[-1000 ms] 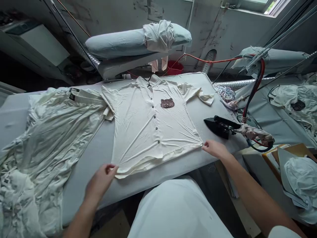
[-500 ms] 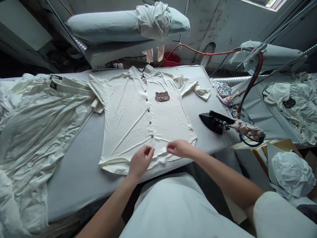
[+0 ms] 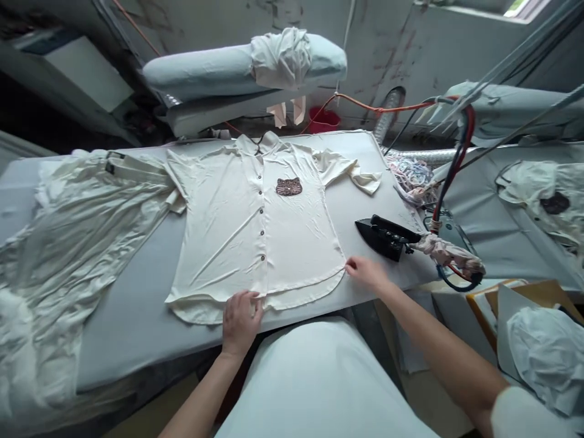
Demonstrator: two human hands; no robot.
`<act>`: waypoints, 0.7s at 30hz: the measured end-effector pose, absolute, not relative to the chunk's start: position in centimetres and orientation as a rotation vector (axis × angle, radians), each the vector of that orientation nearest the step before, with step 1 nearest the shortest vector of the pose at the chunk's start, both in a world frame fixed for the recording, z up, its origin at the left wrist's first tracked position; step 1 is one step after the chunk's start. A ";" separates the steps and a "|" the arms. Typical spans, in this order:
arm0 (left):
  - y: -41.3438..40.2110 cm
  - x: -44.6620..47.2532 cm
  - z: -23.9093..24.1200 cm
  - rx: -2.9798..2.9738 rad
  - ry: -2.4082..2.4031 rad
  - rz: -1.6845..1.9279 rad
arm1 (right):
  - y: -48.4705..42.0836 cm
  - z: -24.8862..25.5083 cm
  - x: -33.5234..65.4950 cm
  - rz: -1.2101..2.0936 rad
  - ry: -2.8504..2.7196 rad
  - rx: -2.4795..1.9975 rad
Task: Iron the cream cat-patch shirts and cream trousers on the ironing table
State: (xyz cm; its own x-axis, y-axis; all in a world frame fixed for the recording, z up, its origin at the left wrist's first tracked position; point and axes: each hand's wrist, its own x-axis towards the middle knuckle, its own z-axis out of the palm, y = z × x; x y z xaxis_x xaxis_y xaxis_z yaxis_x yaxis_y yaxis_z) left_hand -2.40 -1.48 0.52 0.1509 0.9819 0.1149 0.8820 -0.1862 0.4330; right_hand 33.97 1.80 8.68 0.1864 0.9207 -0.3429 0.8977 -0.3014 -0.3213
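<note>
Cream shirt (image 3: 255,237) spread flat, buttoned front up, on the tabletop (image 3: 137,310). Left hand (image 3: 240,322) presses open-palmed on the hem; right hand (image 3: 366,272) apparently pinches its corner (grip unclear), keeping fabric taut. Iron (image 3: 385,237) nearby.

You stand before a stained, scuffed grey wall (image 3: 401,42). A window (image 3: 520,7) at the upper right admits daylight. A padded sleeve board (image 3: 219,70) sits raised behind your grey padded surface (image 3: 132,310). A second padded surface (image 3: 497,213) lies to your right. A ribbed duct (image 3: 385,115) and a red bucket (image 3: 323,118) sit against the wall.
</note>
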 end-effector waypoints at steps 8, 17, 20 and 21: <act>-1.2 -3.9 3.2 2.290 1.618 0.002 | 2.4 7.0 31.6 0.820 -2.195 -2.021; 1.2 -0.2 4.4 2.016 1.934 0.284 | 6.0 13.6 48.8 0.525 -1.948 -2.367; 0.8 1.3 2.8 1.973 2.117 0.398 | 7.7 15.0 46.6 1.096 -1.944 -2.290; 0.7 1.3 2.2 1.940 2.124 0.417 | 8.5 15.2 44.9 1.146 -1.943 -2.248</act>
